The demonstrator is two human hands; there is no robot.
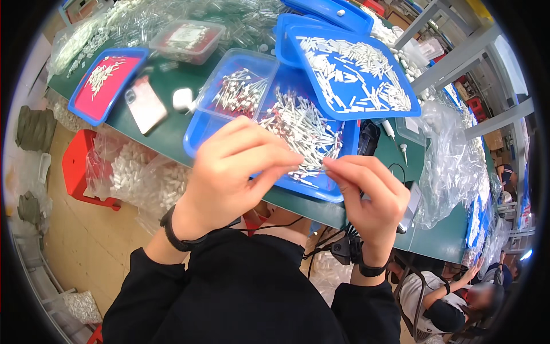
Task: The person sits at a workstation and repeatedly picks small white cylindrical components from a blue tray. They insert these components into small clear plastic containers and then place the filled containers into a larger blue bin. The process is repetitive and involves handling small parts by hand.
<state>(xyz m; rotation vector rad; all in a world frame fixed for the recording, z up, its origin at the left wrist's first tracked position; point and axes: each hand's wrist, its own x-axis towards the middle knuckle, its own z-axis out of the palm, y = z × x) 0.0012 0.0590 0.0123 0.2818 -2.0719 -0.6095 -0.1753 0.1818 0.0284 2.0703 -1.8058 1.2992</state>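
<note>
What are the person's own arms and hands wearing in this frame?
Both hands are bare, no gloves. The left hand and right hand each have a black band at the wrist. Loose black sleeves cover both forearms up to the wrists.

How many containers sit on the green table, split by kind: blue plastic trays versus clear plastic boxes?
Blue plastic trays: 5
Clear plastic boxes: 2
Total: 7

The fifth tray is mostly hidden under the tilted one, so its count is less certain.
</note>
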